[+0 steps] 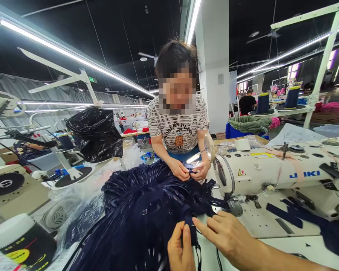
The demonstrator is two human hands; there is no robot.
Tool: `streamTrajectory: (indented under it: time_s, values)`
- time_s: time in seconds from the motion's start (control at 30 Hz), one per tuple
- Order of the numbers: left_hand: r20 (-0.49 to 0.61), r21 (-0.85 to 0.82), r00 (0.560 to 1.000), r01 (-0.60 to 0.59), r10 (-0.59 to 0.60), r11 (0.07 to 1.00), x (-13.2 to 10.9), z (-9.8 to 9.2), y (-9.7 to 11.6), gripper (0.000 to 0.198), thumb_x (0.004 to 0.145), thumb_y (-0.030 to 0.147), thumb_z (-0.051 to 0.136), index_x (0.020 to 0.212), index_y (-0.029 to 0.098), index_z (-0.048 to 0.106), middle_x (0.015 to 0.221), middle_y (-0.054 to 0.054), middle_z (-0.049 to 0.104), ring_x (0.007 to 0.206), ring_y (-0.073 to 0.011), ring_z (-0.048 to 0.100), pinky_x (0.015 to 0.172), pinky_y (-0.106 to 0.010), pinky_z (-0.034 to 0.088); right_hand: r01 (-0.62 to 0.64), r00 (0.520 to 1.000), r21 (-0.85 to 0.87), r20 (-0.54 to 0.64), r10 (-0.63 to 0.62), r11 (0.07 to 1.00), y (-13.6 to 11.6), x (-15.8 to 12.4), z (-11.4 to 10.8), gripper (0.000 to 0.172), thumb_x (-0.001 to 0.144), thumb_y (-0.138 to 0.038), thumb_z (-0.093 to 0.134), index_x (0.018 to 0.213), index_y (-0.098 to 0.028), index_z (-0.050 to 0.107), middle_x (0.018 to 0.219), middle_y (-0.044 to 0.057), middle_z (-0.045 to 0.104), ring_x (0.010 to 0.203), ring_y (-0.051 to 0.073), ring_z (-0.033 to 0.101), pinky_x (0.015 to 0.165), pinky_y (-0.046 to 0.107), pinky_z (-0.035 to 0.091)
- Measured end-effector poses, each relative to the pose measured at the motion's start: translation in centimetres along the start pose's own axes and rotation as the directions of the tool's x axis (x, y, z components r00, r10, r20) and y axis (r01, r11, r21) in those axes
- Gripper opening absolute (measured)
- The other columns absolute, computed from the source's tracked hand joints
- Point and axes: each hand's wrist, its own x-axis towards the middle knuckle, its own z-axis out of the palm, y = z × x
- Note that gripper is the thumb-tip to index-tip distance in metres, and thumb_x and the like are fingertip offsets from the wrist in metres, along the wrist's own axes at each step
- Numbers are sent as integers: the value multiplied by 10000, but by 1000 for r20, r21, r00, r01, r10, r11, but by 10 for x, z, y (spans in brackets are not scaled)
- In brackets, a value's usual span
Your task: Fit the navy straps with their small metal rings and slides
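Observation:
My left hand (182,246) pinches a small navy fabric piece (190,231) between thumb and fingers, low in the middle of the view. From the right, my right hand (227,231) reaches across with curled fingers, its index fingertip at the upper edge of the same piece; its thumb is hidden. Beside and behind my hands lies a large heap of navy garments with thin straps (147,203). Small metal strap rings (145,212) show on the heap. Thin dark cords hang below the fabric in my left hand.
A sewing machine (260,165) stands at right, with navy strips (285,214) on its bed. Across the heap, a co-worker (177,128) holds a small piece in both hands. A black plastic bag (94,131) hangs at left, above a black container with a white lid (22,241).

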Motion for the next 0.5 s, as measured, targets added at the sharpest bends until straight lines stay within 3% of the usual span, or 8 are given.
streamTrajectory:
  time_s: [0.23,0.4,0.5]
  values:
    - [168,-235,981,134,-95,963,4,-1,5,352,699,506,589,589,172,588,528,25,508,540,-115,431,526,-197,361,86,995,55,-60,-82,995,7,-1,6,323,900,-53,230,1076,-49,500,612,16,527,496,139,450,487,282,272]
    - [187,-338,974,189,-131,922,4,1,5,364,665,510,627,554,168,572,510,23,509,526,-102,422,532,-195,360,85,991,112,-112,-73,990,8,-2,10,312,909,-61,229,1094,-63,481,584,4,517,483,130,439,474,267,274]
    - [193,-352,973,189,-127,917,0,0,-6,397,635,551,633,539,171,575,484,23,511,499,-96,430,513,-202,361,26,989,145,-148,-4,989,6,0,12,338,911,-59,196,1097,-91,478,561,-7,525,455,123,437,466,253,286]
